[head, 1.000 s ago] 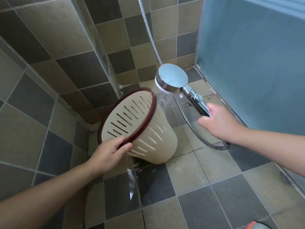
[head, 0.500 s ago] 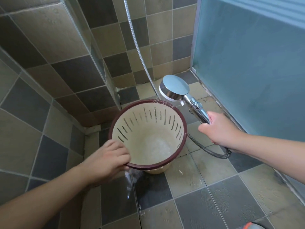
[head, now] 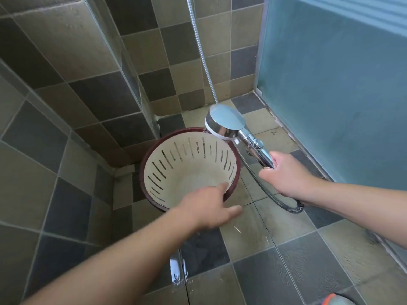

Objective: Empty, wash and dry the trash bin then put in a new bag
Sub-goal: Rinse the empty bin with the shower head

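Rinsing bin [head: 189,170] with shower head [head: 225,122].
Right hand [head: 284,172] grips handle; left hand [head: 207,205] spread, possibly touching the rim; light, wet, slippery, so grip there.

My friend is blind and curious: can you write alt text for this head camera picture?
A person's right hand holds a chrome shower head spraying into a beige slotted trash bin with a dark red rim, standing on a tiled shower floor. The left hand reaches over the bin's near rim, fingers straight.

Upright slotted cream bin [head: 187,172], maroon-rimmed, on wet tiles
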